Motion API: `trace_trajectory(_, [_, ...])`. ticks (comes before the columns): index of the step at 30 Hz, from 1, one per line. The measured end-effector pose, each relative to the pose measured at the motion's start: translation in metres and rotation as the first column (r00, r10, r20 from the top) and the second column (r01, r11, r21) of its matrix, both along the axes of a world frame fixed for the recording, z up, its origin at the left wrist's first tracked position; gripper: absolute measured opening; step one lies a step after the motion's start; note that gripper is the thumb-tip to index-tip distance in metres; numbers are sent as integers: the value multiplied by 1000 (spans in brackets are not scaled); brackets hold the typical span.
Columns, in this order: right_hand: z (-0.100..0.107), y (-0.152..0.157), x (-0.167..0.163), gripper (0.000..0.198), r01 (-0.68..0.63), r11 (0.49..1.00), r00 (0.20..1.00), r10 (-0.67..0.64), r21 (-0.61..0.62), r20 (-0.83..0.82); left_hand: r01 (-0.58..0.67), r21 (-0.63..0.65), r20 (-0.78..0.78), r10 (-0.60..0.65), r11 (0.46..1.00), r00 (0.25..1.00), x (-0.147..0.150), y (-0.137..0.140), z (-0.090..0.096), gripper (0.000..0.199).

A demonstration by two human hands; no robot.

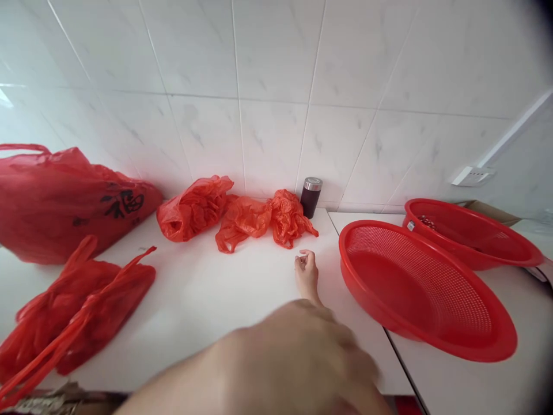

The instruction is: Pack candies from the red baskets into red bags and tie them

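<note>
My left hand (pixel 298 357) is large and smeared by motion at the bottom middle, close to the camera. Its forearm comes in from the lower left and its fingers cannot be made out. Farther off, my right hand (pixel 307 270) is over the white table (pixel 207 300), its fingers curled in and nothing seen in them. The left hand hides most of the right forearm. Just beyond the right hand lies a crumpled red plastic bag (pixel 288 219), apart from its fingers. Behind that bag a dark thermos flask (pixel 311 197) with a silver lid stands upright.
Two red plastic baskets, a near one (pixel 401 288) and a far one (pixel 475 230), are on the right. More crumpled red bags (pixel 194 208) lie along the tiled wall. A full red bag (pixel 64 202) and a smaller knotted one (pixel 95 305) are on the left.
</note>
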State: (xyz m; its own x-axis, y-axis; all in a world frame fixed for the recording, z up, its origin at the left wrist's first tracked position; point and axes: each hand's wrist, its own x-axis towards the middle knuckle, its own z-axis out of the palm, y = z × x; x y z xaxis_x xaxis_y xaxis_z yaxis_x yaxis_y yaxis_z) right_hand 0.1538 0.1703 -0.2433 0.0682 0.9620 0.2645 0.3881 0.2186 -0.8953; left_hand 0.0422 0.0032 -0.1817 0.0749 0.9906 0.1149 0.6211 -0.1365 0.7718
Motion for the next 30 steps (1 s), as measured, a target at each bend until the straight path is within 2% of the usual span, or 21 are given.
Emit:
trace_trajectory(2, [0, 0, -1, 24, -14, 999, 1000, 13, 46, 17, 46, 49, -32, -44, 998, 999, -16, 34, 12, 24])
trace_trajectory(3, [0, -1, -2, 23, -28, 997, 999, 25, 72, 32, 8, 74, -44, -4, 997, 999, -25, 49, 12, 22])
trace_trajectory(6, [-2, -6, -7, 23, -104, 980, 990, 86, 167, 108, -261, 145, -30, 268, 954, 963, -51, 81, -8, 25])
trace_trajectory(7, [-3, -9, -10, 22, -138, 970, 984, 112, 198, 140, -331, 160, -9, 337, 930, 942, -59, 88, -18, 26])
trace_trajectory(10, [-4, -17, -26, 19, -262, 922, 952, 197, 287, 236, -419, 169, 71, 413, 892, 908, -79, 96, -42, 24])
trace_trajectory(12, [0, -18, -42, 20, -350, 870, 919, 247, 348, 308, -451, 159, 134, 434, 878, 891, -87, 99, -50, 22])
trace_trajectory(14, [9, -10, -60, 25, -406, 812, 882, 228, 420, 413, -487, 152, 189, 458, 860, 869, -92, 101, -52, 25])
trace_trajectory(16, [19, 9, -75, 26, -358, 799, 869, 95, 483, 486, -519, 150, 229, 481, 841, 846, -95, 103, -51, 28])
trace_trajectory(18, [26, 34, -83, 20, -209, 841, 878, -64, 500, 475, -540, 146, 252, 497, 829, 831, -97, 104, -51, 28])
trace_trajectory(20, [26, 60, -83, 11, -59, 896, 903, -141, 440, 407, -551, 141, 265, 505, 823, 822, -98, 104, -51, 27])
trace_trajectory(22, [22, 80, -76, 11, 9, 926, 930, -146, 377, 337, -559, 133, 283, 509, 819, 813, -99, 105, -53, 27])
trace_trajectory(25, [25, 93, -58, 35, 67, 911, 950, -183, 407, 252, -563, 110, 306, 511, 819, 803, -100, 106, -55, 27])
trace_trajectory(27, [39, 91, -46, 49, 95, 891, 969, -185, 444, 165, -558, 100, 307, 508, 824, 805, -100, 108, -57, 27])
trace_trajectory(30, [73, 79, -34, 60, 37, 905, 998, -51, 423, 21, -551, 84, 307, 504, 831, 807, -99, 108, -56, 27])
